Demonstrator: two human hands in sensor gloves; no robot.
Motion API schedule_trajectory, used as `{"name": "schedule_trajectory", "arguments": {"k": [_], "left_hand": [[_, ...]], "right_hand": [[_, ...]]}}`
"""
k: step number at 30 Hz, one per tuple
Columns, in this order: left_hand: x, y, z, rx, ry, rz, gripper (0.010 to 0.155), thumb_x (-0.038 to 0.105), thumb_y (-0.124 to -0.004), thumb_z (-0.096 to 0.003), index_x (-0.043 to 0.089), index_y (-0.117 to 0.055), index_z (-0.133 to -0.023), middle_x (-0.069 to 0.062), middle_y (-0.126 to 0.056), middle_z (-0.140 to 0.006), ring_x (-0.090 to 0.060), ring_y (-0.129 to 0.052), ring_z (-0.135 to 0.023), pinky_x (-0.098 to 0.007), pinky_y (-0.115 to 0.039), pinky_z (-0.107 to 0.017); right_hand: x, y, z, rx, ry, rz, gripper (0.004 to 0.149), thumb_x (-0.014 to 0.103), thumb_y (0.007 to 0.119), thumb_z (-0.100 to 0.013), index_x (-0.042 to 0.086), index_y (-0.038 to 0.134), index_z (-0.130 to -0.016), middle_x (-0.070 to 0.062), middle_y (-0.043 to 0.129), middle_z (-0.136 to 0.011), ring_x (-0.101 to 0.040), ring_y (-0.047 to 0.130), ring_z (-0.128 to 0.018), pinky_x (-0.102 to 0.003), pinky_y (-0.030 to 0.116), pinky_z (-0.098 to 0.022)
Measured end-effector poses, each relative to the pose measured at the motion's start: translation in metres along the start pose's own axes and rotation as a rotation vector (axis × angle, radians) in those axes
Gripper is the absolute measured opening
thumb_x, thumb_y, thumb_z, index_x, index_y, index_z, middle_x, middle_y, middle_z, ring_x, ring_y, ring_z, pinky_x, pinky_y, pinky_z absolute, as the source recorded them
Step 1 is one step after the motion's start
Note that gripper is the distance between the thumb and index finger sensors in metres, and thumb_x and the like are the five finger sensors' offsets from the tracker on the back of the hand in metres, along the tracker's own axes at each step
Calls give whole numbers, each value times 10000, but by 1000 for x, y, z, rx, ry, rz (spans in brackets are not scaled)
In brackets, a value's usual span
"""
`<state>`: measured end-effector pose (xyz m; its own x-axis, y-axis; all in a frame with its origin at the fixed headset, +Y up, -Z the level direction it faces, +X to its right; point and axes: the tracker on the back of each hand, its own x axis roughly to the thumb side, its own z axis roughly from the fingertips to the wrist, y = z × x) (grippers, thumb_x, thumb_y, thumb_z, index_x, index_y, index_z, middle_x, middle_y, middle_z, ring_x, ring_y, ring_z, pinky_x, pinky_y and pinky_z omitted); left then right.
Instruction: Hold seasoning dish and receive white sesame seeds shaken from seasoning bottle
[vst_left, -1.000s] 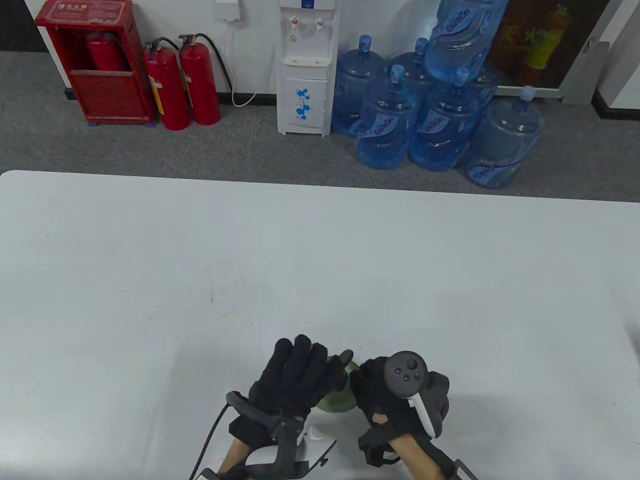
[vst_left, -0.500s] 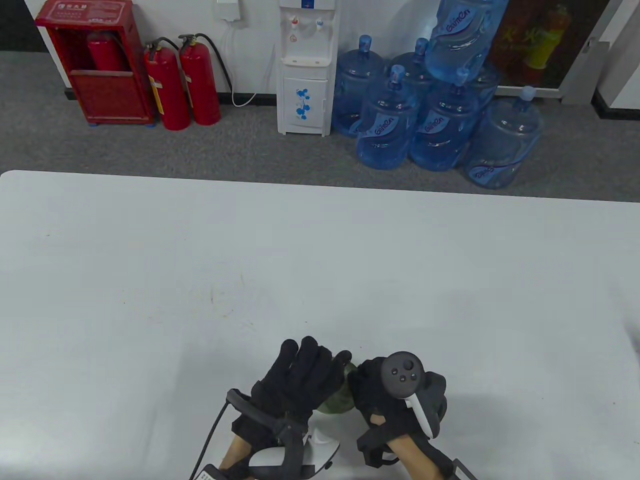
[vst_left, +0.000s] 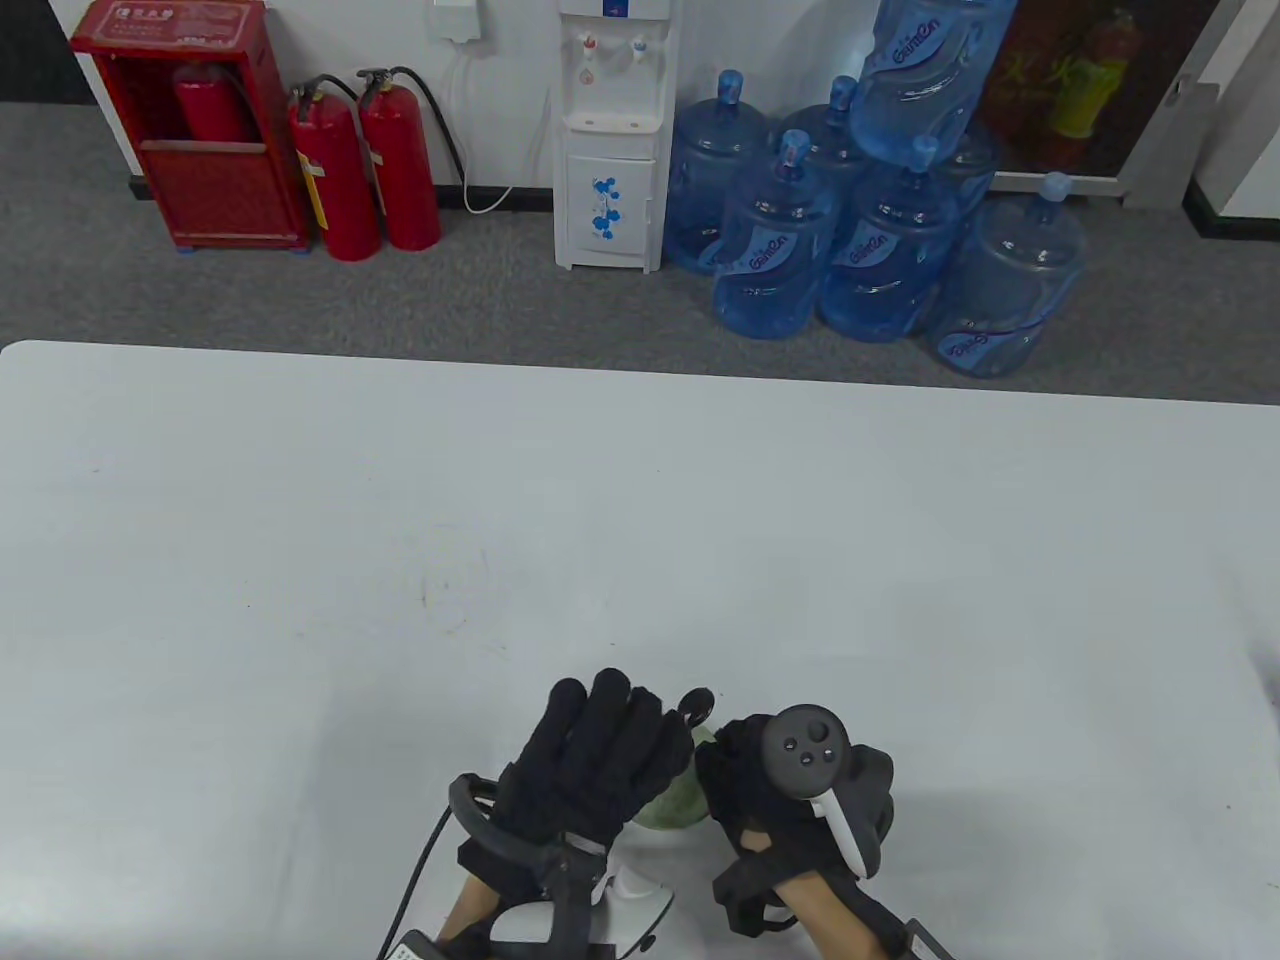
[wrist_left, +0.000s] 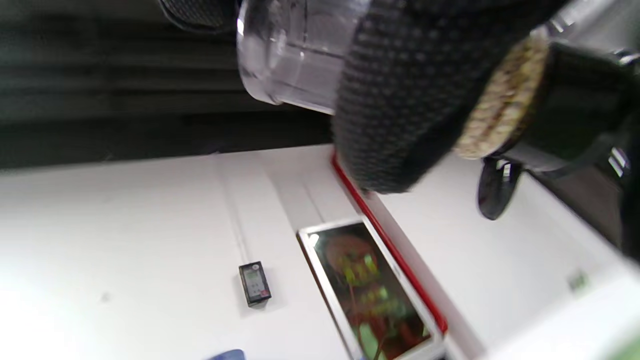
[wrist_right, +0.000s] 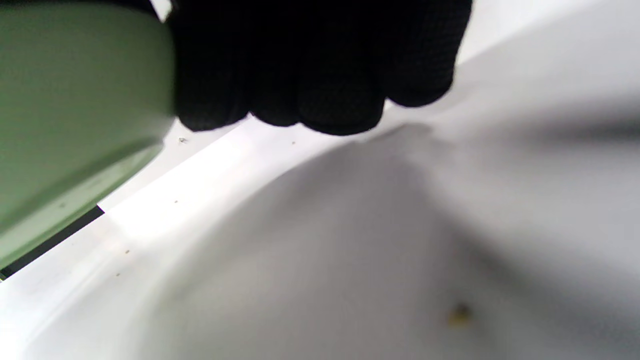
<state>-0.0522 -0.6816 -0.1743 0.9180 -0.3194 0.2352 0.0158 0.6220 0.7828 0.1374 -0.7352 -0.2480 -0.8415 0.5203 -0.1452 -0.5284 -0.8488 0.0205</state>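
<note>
Where carpet starts, water jugs (vst_left: 870, 230) crowd table (vst_left: 640, 520).

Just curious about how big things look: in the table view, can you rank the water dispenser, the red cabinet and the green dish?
1. Red cabinet and water dispenser: alike, unranked.
2. Green dish, mostly hidden by the hands.

Office back room, water dispenser (vst_left: 610, 135), spare jugs (vst_left: 880, 200), fire extinguishers (vst_left: 365, 165)

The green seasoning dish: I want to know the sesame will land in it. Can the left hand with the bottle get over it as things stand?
Probably yes. The left hand holds the seasoning bottle right above the green dish, which the right hand grips from the side; nothing visible lies between.
</note>
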Motion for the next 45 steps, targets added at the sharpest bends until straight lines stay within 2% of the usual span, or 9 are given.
{"name": "schedule_trajectory", "arguments": {"k": [16,19,25,28,31,34,37,40,45], "left_hand": [[16,-11,11,-43,-210,-194,666,289,-1108,-323,554,-728,-801,218,-684,-977,-167,-673,-1042,-517,-559,-808],[0,8,-1,62,16,22,667,255,-1098,-343,531,-711,-810,192,-649,-981,-203,-626,-1037,-523,-532,-798],[1,9,0,83,-4,-39,666,262,-1100,-339,532,-712,-808,197,-654,-977,-200,-633,-1035,-520,-537,-795],[13,-15,9,-123,-112,-138,665,257,-1109,-328,549,-740,-798,217,-684,-981,-177,-658,-1053,-534,-530,-819],[0,10,1,80,-14,-98,667,276,-1102,-332,543,-712,-804,208,-664,-974,-190,-649,-1034,-517,-552,-796],[9,-13,9,-130,-77,-96,666,244,-1107,-335,537,-736,-804,207,-677,-982,-190,-650,-1053,-538,-522,-819],[-1,13,2,92,-15,-92,668,286,-1102,-331,544,-710,-806,210,-667,-974,-186,-657,-1033,-515,-558,-795],[9,-15,7,-152,-69,-90,667,245,-1106,-333,539,-734,-803,208,-679,-982,-191,-651,-1054,-540,-519,-820],[-3,4,1,16,37,22,668,240,-1103,-340,522,-723,-811,192,-664,-982,-212,-635,-1044,-536,-527,-803]], "right_hand": [[0,0,2,1,5,-6,383,568,824,-436,274,892,-673,92,836,-847,-171,909,-705,-382,789,-590],[1,-3,3,0,-4,-14,379,568,823,-437,279,891,-673,93,834,-849,-172,908,-707,-383,788,-591],[2,-2,3,3,-8,-14,381,568,823,-437,277,891,-672,93,835,-848,-172,908,-706,-383,788,-590],[2,0,3,-2,-10,4,383,571,822,-436,278,891,-672,94,835,-848,-167,908,-707,-380,790,-591],[2,-2,4,5,-10,-15,379,567,824,-437,277,892,-671,91,835,-848,-172,908,-706,-384,787,-591],[2,-1,3,-8,-9,0,379,570,822,-437,280,890,-672,96,834,-849,-171,908,-706,-381,789,-591],[2,-2,3,2,-8,-20,381,567,823,-437,276,892,-672,91,835,-848,-174,908,-705,-384,788,-590],[2,-2,3,-11,-9,3,382,572,820,-437,280,890,-673,96,834,-849,-168,909,-706,-379,789,-593],[3,-2,3,-4,-13,-5,381,572,820,-438,281,889,-674,97,833,-849,-169,908,-708,-380,789,-593]]}}
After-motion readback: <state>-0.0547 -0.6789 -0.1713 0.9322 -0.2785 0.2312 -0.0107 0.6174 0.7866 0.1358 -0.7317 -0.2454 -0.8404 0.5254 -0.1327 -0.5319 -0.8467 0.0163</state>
